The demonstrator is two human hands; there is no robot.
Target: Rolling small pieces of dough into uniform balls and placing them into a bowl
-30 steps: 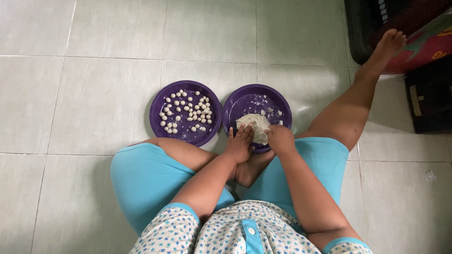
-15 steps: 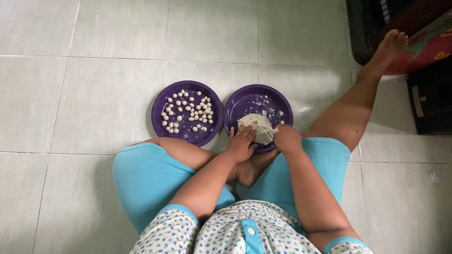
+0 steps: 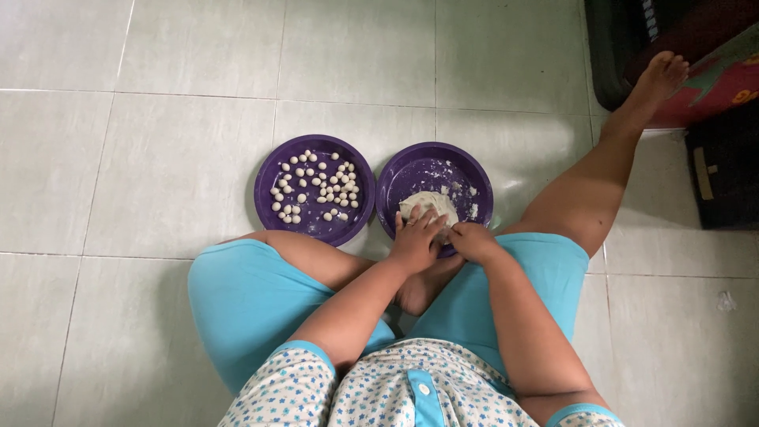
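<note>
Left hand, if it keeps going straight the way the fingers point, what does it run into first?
The left hand already has its fingers on the dough lump in the right-hand purple plate. Pushed on, it would likely press into the dough, then meet the plate's far rim.

No packages, labels, signs or screens can be identified in the head view. At the upper right edge lie dark objects, one red with coloured patterns [image 3: 723, 79] and one black with a pale strip [image 3: 723, 170]; their kind cannot be determined from this view.
</note>
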